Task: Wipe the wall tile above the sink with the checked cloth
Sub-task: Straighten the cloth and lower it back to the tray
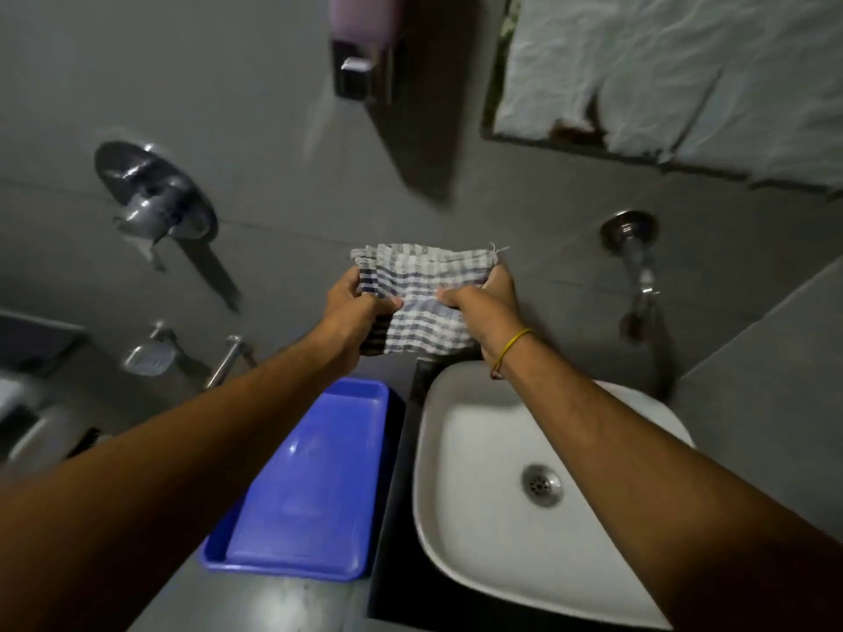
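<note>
Left hand and right hand, fingers closed, gripping the blue-and-white checked cloth above the white square ceramic sink, before grey wall tile

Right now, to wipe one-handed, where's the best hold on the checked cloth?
Probably the bunched lower edge of the checked cloth, taken from the near side. Left hand and right hand pinch its side edges, spreading it flat before the wall tile; its upper half faces the tile.

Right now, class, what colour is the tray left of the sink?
Blue; the tray shows clearly in the head view.
</note>
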